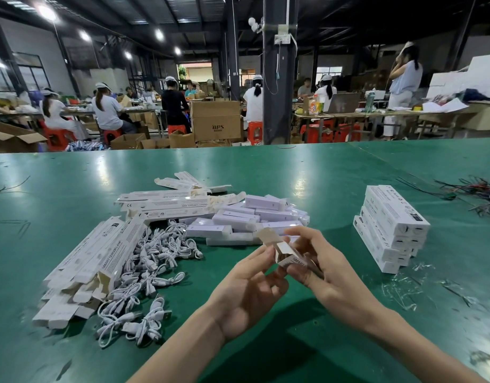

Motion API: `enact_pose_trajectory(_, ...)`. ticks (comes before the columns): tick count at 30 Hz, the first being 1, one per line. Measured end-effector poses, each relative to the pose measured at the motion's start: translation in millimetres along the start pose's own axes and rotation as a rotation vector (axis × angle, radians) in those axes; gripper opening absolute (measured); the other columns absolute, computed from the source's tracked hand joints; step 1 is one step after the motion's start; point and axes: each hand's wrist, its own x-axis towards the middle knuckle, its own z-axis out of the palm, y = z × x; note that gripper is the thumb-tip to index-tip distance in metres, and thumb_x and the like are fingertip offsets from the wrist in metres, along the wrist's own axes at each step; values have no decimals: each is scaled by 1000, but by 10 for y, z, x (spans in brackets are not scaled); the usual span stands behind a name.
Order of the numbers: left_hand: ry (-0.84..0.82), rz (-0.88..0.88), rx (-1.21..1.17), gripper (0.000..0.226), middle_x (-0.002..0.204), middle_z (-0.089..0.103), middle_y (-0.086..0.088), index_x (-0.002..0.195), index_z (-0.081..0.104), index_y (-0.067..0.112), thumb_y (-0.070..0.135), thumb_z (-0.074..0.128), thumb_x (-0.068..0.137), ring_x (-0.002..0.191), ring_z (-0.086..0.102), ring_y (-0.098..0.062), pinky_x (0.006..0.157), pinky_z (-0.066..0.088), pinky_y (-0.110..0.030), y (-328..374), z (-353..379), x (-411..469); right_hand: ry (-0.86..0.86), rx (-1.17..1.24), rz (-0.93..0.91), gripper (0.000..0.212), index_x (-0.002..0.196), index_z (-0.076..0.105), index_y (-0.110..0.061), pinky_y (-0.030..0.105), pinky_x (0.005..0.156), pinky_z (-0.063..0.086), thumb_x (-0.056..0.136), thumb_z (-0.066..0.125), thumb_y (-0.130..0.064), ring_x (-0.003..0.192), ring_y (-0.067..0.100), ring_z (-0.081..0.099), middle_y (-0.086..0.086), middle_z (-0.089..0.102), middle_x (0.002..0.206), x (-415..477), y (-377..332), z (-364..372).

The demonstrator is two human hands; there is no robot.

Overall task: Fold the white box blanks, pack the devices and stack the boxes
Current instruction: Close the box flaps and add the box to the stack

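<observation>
White cardboard is taking shape just above the near edge of the green desk (72, 189): a half-formed white box (289, 255) is hanging between both hands, clear of the surface. The right hand (329, 269) is wrapping its curled fingers and thumb around the body of the carton, while the left hand (249, 294) is pinching at the open end, thumb on top and fingers curling underneath. The carton's long axis is running from upper left to lower right, its open mouth and raised tuck flap pointing away from the person toward the pile of devices (238, 221), which is lying just beyond the fingertips. The left hand is sitting nearer that pile, so it seems the likelier one for reaching a device while the right is steadying the carton.

The carton is looking slim, with grey print on its side and a bare brownish inside. Flat blanks (100, 255) and white cables (144, 275) are lying to the left; a stack of finished boxes (390, 228) is standing to the right.
</observation>
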Motion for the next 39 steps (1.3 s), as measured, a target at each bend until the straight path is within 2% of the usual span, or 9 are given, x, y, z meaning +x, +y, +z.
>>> enact_pose_trajectory(8,-29,-48,-19,31,99,63,-4,108,72,13,15,72,78,70,48,-10,60,46,-19,-31,29,1,41,268,18,54,109,48,-41,26,70,47,77,71,-4,71,13,53,-2,51,82,38,-33,-18)
enact_pose_trajectory(14,-70,30,67,24,98,62,-2,98,74,18,10,64,78,71,48,-10,61,44,-17,3,112,-40,-3,201,-25,36,107,58,-34,27,72,49,82,66,-9,79,16,61,-4,59,92,18,-58,19)
enact_pose_trajectory(18,-31,64,74,24,101,65,0,91,75,18,6,59,79,71,49,-11,61,46,-18,9,135,-44,-6,89,-25,31,105,62,-40,30,67,40,85,64,-17,74,20,51,8,52,93,23,-38,17)
enact_pose_trajectory(22,49,84,-3,22,99,69,-4,94,65,8,-3,69,76,70,54,-16,60,53,-21,4,122,-37,-2,125,-27,26,105,62,-34,47,78,47,87,62,-15,90,29,56,1,56,97,29,-34,-3)
enact_pose_trajectory(26,33,150,22,15,94,70,-3,93,67,10,12,71,79,75,55,-15,67,55,-23,-9,114,-39,11,126,-30,26,103,61,-33,45,82,47,87,61,-13,94,28,58,-5,56,98,39,-35,-20)
enact_pose_trajectory(30,47,232,266,41,93,66,0,102,76,15,48,69,78,77,54,-12,74,52,-24,29,157,-77,7,131,-32,25,103,60,-32,43,85,48,88,60,-12,99,29,59,-3,56,101,35,-45,-15)
enact_pose_trajectory(32,112,335,356,31,91,70,-3,97,78,15,39,73,78,77,55,-14,68,53,-24,39,165,-85,-4,109,-32,25,104,60,-32,43,83,48,88,59,-12,98,28,58,-1,56,100,30,-46,-8)
enact_pose_trajectory(35,158,543,598,21,93,75,-5,93,79,17,26,69,76,79,64,-13,65,53,-22,27,158,-96,10,132,-17,32,108,55,-36,24,78,44,88,58,-11,87,9,54,-9,55,95,20,-48,1)
enact_pose_trajectory(39,196,720,756,14,83,76,-3,87,79,20,19,71,76,67,65,-8,62,52,-17,-14,150,-114,23,199,6,44,109,43,-42,16,73,43,89,57,-5,78,6,48,6,44,91,-1,-50,-9)
